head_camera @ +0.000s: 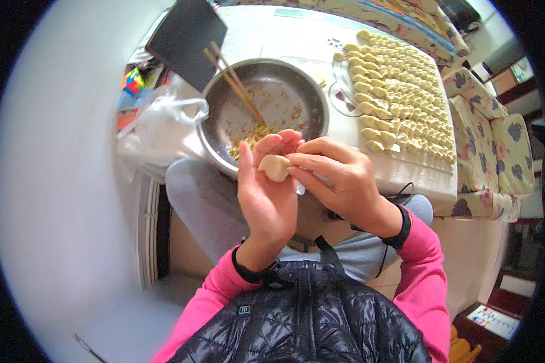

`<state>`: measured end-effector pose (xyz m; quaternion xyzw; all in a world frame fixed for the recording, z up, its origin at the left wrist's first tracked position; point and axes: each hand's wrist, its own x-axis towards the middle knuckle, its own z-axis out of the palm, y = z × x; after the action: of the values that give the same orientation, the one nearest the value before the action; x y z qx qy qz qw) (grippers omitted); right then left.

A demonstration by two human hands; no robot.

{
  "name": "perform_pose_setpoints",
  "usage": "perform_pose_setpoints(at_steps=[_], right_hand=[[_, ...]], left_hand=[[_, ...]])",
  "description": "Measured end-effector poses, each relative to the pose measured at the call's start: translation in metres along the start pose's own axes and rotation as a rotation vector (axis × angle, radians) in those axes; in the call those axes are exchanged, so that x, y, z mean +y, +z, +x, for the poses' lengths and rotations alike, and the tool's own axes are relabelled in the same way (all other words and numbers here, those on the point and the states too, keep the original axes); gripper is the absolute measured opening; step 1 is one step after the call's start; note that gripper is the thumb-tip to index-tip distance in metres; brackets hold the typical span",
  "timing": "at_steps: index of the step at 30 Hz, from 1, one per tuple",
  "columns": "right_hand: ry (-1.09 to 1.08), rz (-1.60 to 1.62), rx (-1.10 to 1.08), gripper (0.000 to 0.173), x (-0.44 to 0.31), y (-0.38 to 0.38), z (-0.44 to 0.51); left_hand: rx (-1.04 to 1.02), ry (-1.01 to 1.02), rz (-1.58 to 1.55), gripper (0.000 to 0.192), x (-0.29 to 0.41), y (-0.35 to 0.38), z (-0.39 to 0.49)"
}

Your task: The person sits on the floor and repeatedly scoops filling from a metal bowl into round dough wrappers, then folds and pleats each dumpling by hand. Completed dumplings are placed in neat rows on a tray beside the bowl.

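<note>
A small dumpling wrapper of pale dough lies on the palm and finger bases of my left hand, whose fingers curl up loosely behind it. My right hand pinches the right edge of the dough between thumb and fingertips. Just beyond both hands stands a wide metal bowl with chopped filling at its near side. Two wooden chopsticks lean in the bowl, their tips by the filling. To the right, many folded dumplings lie in close rows on the table.
A clear plastic bag and a Rubik's cube are left of the bowl. A dark flat panel stands at the back left. A white wall bounds the left side; a floral sofa is beyond the table's right edge.
</note>
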<state>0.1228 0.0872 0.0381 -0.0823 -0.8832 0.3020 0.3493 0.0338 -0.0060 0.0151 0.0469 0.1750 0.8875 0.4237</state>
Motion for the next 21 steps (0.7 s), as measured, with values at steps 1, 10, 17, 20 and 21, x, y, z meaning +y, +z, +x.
perform_pose_setpoints(at_steps=[1,10,17,20,21], right_hand=[[0.063,0.052,-0.02,0.012,0.001,0.0,0.001],[0.251,0.17,-0.101,0.008,0.034,-0.031,0.025],[0.326,-0.442,0.087,0.01,0.179,-0.128,0.098],[0.342,-0.651,0.094,0.015,0.264,-0.154,0.13],[0.324,-0.707,0.087,0.015,0.291,-0.156,0.137]], left_hand=[[-0.015,-0.002,0.031,0.048,-0.001,0.0,-0.001],[-0.032,0.064,0.348,0.045,-0.011,0.0,0.012],[-0.121,0.396,0.535,0.03,0.064,-0.048,0.028],[0.001,0.508,0.541,0.027,0.087,-0.066,0.04],[0.036,0.533,0.581,0.027,0.093,-0.071,0.044]])
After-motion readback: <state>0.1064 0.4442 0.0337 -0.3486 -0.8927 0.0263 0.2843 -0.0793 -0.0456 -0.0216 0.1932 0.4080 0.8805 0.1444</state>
